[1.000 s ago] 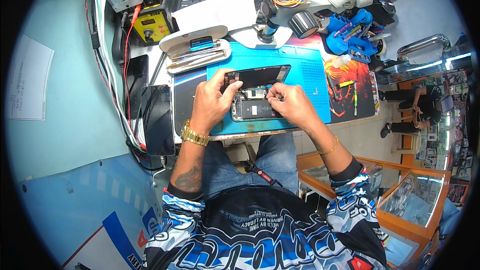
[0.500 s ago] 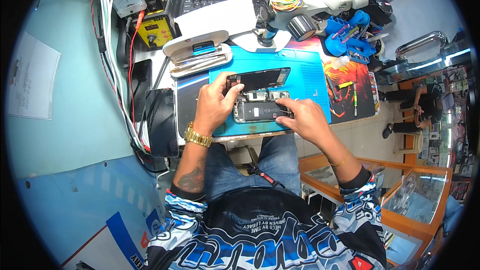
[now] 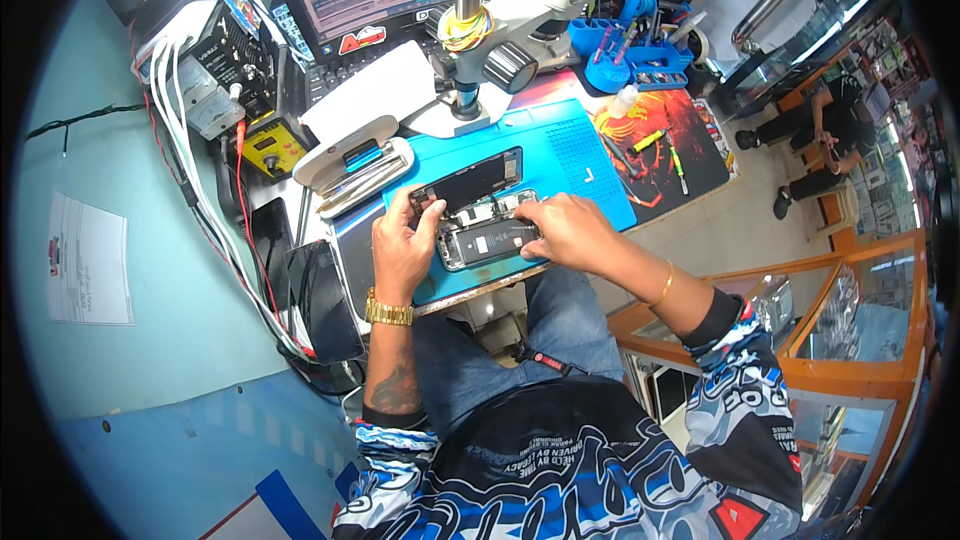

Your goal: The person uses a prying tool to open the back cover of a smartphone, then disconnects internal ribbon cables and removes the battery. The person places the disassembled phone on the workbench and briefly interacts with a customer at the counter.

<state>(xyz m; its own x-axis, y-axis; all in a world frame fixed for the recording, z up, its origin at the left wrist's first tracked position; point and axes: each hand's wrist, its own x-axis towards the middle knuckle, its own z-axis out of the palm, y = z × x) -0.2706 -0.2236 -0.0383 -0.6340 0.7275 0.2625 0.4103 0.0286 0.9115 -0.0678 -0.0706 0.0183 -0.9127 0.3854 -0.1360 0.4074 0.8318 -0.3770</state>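
An opened smartphone lies on a blue repair mat [image 3: 560, 155] in front of me. Its lifted screen panel [image 3: 475, 185] tilts up along the far side, dark inner face toward me. The phone body [image 3: 470, 252] rests nearer the table edge, with a black battery [image 3: 505, 239] and an exposed board beside the raised panel. My left hand [image 3: 402, 245] is closed on the left end of the screen panel, thumb on its inner face. My right hand [image 3: 570, 232] is closed at the right edge of the phone body, thumb and fingers on it; whether they pinch something small is hidden.
An open white case [image 3: 365, 175] with slim tools stands behind the mat, near a microscope [image 3: 468, 70]. Screwdrivers [image 3: 677, 165] lie to the right by a blue tool holder [image 3: 610, 65]. Another dark phone [image 3: 325, 300] is at the left edge, beside cables. A person sits far right.
My view has turned, so the bench appears tilted and shifted left. Both hands keep their places on the phone, and the screen panel stays raised.
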